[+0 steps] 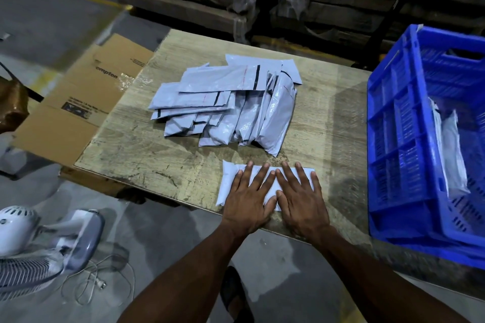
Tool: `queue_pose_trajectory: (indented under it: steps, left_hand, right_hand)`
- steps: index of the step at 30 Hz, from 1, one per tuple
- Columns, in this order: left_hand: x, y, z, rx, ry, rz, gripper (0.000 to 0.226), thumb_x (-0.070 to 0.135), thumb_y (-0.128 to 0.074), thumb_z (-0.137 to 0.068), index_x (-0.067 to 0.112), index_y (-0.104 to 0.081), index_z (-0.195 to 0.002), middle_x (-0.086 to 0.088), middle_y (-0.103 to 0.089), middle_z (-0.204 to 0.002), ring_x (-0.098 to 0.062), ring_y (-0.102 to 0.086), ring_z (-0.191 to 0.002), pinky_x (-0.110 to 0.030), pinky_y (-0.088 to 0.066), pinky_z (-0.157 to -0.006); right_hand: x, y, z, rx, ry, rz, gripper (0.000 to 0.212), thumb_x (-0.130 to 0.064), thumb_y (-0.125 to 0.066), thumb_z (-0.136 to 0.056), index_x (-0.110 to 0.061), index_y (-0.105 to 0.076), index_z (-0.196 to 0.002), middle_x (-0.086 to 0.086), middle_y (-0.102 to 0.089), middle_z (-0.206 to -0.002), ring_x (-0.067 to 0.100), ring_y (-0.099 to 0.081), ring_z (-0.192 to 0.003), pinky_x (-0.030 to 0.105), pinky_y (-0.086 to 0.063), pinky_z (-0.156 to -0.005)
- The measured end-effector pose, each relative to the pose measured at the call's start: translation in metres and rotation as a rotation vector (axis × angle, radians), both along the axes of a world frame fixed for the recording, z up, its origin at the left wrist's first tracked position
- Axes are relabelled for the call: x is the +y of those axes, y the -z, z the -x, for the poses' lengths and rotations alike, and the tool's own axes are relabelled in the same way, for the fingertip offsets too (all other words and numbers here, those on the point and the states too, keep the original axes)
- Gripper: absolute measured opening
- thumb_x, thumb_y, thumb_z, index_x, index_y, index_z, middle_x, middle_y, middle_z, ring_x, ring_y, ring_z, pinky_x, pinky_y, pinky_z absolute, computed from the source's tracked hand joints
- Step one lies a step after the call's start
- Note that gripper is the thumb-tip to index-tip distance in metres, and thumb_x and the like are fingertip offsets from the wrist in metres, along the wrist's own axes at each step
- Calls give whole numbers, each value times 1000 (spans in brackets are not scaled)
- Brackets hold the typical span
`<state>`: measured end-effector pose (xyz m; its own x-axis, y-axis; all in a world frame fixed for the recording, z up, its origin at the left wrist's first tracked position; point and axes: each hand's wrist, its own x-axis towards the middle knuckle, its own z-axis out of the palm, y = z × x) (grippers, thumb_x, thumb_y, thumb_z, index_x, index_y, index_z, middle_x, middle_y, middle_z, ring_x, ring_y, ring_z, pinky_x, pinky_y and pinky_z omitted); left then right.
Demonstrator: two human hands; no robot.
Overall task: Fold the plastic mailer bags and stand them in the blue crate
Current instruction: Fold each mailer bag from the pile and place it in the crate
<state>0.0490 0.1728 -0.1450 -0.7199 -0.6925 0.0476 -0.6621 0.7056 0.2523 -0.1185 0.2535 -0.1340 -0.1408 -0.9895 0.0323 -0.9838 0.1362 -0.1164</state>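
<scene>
I see my left hand (246, 196) and right hand (301, 196) spread flat, pressing one bag (231, 178) at the table's (147, 160) near edge; I'd crease firmly before the crate (393, 139).

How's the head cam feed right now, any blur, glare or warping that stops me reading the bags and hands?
Head view: dim, but the mailer being pressed and both hands, left hand and right hand, read sharp; the pile of mailers shows mild sheen; wide-angle bending tilts the blue crate; the fan at the frame edge is soft.
</scene>
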Motion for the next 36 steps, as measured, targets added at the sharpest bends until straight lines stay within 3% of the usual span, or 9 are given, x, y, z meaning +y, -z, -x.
queue_pose_trajectory:
  steps: [12,19,25,31,36]
  left_hand:
    - [-2,2,-6,15,-75,21,82,64,-40,-100,9,-32,-160,-5,-23,-170,-26,-16,-158,-46,-18,-127]
    - [-7,0,-10,-75,-112,-55,95,77,-30,-95,10,-25,-162,-4,-14,-172,-30,-10,-159,-55,-20,-124]
    - [-10,-1,-18,-73,-121,-40,104,80,-39,-89,7,-22,-162,-8,-13,-172,-32,-8,-159,-53,-19,-125]
    - [-12,-4,-21,-99,-110,-53,106,81,-37,-89,9,-17,-164,-5,-7,-173,-30,-3,-159,-51,-15,-127]
    - [-19,-3,-36,-91,-138,-18,91,72,-19,-99,7,-19,-163,-9,-9,-172,-25,-6,-159,-47,-13,-127]
  right_hand:
    - [0,-1,0,15,-2,-12,56,-41,-27,-105,-21,-37,-156,0,-21,-167,24,-10,-156,57,-15,-122]
    - [0,-2,0,35,-5,-12,56,-41,-26,-105,-21,-36,-156,0,-20,-167,24,-9,-156,57,-16,-121]
    - [0,-1,0,24,-7,8,55,-40,-31,-105,-21,-37,-156,0,-22,-167,24,-11,-156,57,-16,-121]
    - [0,-1,1,25,-9,11,55,-40,-30,-106,-20,-37,-156,1,-21,-167,25,-11,-156,57,-17,-121]
    - [1,-2,1,1,-8,20,55,-41,-29,-105,-21,-38,-155,1,-21,-167,24,-11,-156,57,-16,-121]
